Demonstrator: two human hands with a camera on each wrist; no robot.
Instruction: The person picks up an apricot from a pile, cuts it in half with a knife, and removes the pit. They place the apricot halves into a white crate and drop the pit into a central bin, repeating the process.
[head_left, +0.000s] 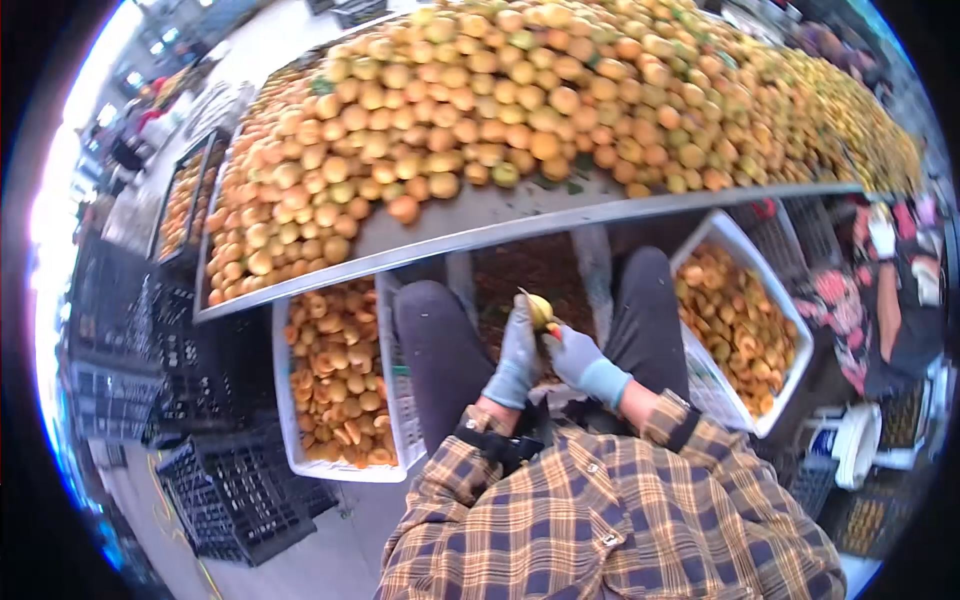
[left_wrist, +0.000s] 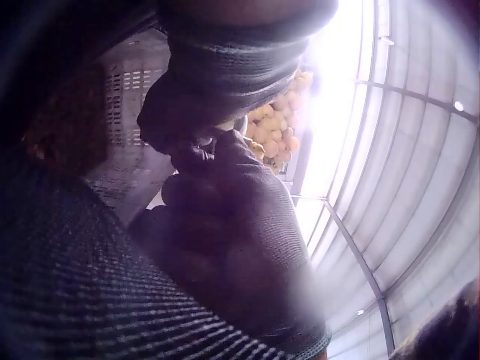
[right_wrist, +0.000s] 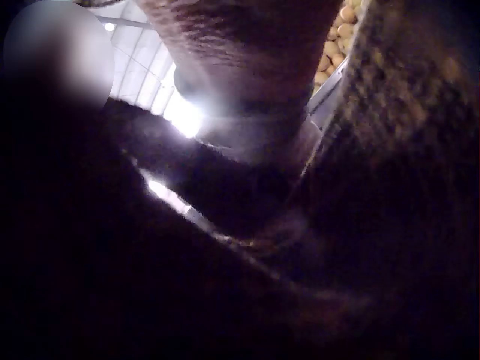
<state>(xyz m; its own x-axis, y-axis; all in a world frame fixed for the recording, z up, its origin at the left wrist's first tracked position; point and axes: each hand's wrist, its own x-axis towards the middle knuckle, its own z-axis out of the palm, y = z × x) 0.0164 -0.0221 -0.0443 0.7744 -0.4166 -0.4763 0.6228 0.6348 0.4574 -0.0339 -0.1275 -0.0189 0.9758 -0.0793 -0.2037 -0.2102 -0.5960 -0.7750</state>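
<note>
In the head view my gloved left hand (head_left: 516, 348) holds a yellow apricot (head_left: 541, 309) between my knees. Close against it, my gloved right hand (head_left: 577, 360) grips a small knife by its red-orange handle (head_left: 554, 328). A thin pointed tip shows just past the fruit on the left. In the left wrist view both gloves meet at the fingertips, and the left glove (left_wrist: 247, 225) hides most of the fruit. The right wrist view is dark and filled mostly by sleeve and forearm.
A metal-edged table (head_left: 480, 238) heaped with whole apricots (head_left: 500, 100) spans the front. White crates of cut apricots stand at my left (head_left: 290, 400) and right (head_left: 790, 375). Between my knees is a container of dark bits (head_left: 525, 270). Black crates (head_left: 235, 495) lie at far left.
</note>
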